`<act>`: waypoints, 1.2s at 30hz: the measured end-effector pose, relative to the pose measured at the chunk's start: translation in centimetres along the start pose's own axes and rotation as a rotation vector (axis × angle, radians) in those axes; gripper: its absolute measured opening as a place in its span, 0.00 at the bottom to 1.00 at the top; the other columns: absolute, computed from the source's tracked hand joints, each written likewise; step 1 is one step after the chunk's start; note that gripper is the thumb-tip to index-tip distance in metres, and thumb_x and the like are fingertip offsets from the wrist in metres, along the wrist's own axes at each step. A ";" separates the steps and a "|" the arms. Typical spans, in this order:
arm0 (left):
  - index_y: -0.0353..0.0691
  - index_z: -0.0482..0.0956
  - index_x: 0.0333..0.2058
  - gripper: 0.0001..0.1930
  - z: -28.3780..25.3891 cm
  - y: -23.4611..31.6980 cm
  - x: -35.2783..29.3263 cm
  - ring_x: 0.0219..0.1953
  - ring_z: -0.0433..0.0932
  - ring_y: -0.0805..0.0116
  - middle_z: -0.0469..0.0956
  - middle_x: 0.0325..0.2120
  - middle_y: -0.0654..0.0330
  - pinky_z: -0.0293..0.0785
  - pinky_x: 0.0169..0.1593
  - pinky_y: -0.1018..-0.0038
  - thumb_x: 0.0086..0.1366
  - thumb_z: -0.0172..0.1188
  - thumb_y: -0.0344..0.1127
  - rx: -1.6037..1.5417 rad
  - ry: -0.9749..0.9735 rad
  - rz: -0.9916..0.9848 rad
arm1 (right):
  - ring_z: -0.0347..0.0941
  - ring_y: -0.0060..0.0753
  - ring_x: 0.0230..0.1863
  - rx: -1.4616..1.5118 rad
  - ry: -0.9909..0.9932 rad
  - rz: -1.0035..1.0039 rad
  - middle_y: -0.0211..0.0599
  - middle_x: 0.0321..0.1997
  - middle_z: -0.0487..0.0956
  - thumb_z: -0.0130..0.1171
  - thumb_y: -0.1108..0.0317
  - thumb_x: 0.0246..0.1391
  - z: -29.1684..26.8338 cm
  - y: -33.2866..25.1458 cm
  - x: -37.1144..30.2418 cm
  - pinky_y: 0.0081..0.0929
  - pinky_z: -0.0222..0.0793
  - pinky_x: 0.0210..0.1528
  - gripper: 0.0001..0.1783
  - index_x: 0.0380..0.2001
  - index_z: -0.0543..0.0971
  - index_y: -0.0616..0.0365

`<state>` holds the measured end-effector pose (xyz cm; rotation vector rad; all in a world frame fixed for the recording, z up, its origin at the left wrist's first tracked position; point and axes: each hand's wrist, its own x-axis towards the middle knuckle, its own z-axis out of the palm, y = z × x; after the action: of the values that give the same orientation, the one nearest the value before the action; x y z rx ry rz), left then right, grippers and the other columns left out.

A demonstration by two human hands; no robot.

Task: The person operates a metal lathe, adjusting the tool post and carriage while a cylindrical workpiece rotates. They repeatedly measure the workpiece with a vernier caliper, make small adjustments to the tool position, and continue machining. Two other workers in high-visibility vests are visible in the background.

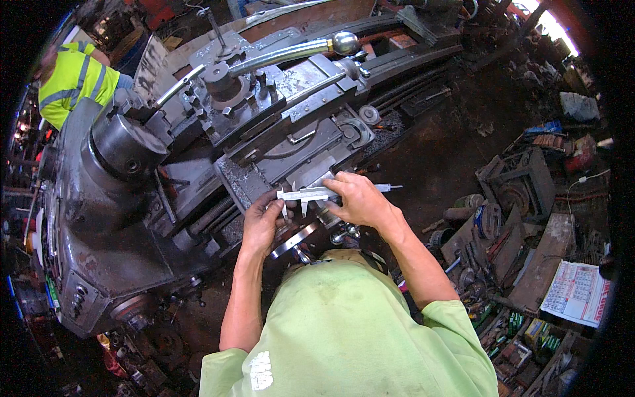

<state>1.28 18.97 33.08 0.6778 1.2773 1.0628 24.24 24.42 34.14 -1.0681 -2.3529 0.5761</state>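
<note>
A silver vernier caliper (305,194) lies roughly level between my two hands, over the lathe's carriage. My right hand (364,200) grips its beam, thumb below and fingers above, and the thin end of the beam sticks out past that hand to the right. At the jaw end, my left hand (260,223) is closed with its darkened fingertips against the caliper. The jaws stand a little apart; whether something small sits at the left fingertips cannot be made out. Just below is the lathe's handwheel (294,240), with its bright rim.
The lathe chuck (129,145) is at the left, near the tool post (220,83) and its long ball-ended lever (284,58). A person in a yellow vest (78,83) stands far left. Tools, boards and a printed sheet (575,293) crowd the right side.
</note>
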 end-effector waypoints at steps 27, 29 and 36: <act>0.35 0.75 0.52 0.14 -0.3 -0.4 0.1 0.36 0.77 0.74 0.80 0.37 0.60 0.77 0.39 0.76 0.69 0.53 0.30 0.005 -0.027 -0.010 | 0.77 0.47 0.32 0.024 0.050 -0.010 0.44 0.30 0.79 0.68 0.73 0.40 0.2 1.0 -0.8 0.37 0.75 0.36 0.13 0.33 0.82 0.65; 0.35 0.76 0.52 0.14 -0.3 -0.4 0.1 0.36 0.77 0.74 0.80 0.37 0.60 0.77 0.39 0.77 0.69 0.53 0.30 0.000 -0.027 -0.011 | 0.77 0.47 0.32 0.027 0.053 -0.012 0.44 0.30 0.79 0.68 0.73 0.40 0.3 1.0 -0.8 0.37 0.74 0.36 0.13 0.32 0.82 0.65; 0.36 0.76 0.52 0.15 -0.3 -0.2 0.0 0.36 0.77 0.75 0.80 0.37 0.61 0.76 0.38 0.77 0.69 0.52 0.30 0.033 -0.030 -0.012 | 0.77 0.46 0.32 0.036 0.060 -0.021 0.44 0.30 0.78 0.68 0.73 0.40 0.4 1.0 -0.8 0.37 0.74 0.36 0.13 0.33 0.82 0.66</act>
<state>1.04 18.85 32.86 0.7082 1.2744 1.0203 25.02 24.34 33.07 -1.0300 -2.2910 0.5690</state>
